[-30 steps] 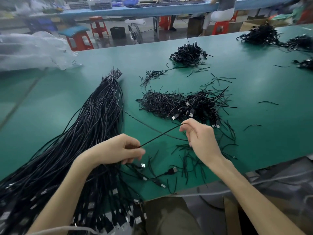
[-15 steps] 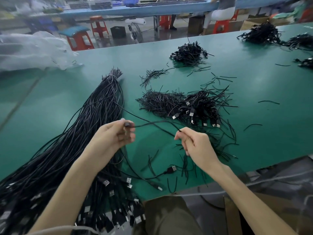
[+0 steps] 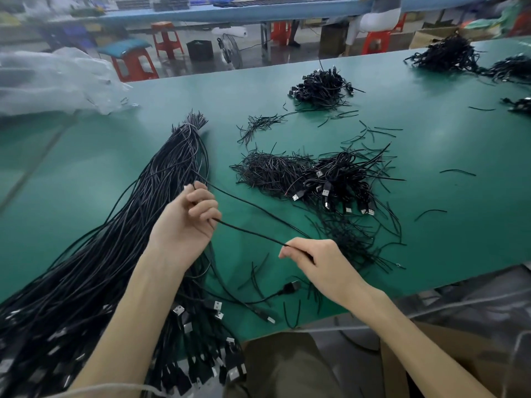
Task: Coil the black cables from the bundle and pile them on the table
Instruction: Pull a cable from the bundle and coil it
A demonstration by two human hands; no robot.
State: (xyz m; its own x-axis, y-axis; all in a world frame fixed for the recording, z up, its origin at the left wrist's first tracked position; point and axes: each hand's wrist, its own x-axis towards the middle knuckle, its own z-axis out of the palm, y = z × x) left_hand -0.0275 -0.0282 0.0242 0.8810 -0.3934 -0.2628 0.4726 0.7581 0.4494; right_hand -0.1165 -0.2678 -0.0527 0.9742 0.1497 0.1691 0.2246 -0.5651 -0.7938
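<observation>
Cable (image 3: 250, 232) pinched taut between left hand (image 3: 184, 225) and right hand (image 3: 319, 261); coiling under way. Next: wind loops, drop on pile (image 3: 339, 179) beyond right hand.

One head-worn wide view looks forward and down, close over the table (image 3: 431, 173).

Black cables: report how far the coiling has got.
Done: a pile of coiled cables lies on the green table. In hand: one cable runs between the left hand and right hand, not yet coiled. Left: the large bundle, so most of the job.
</observation>
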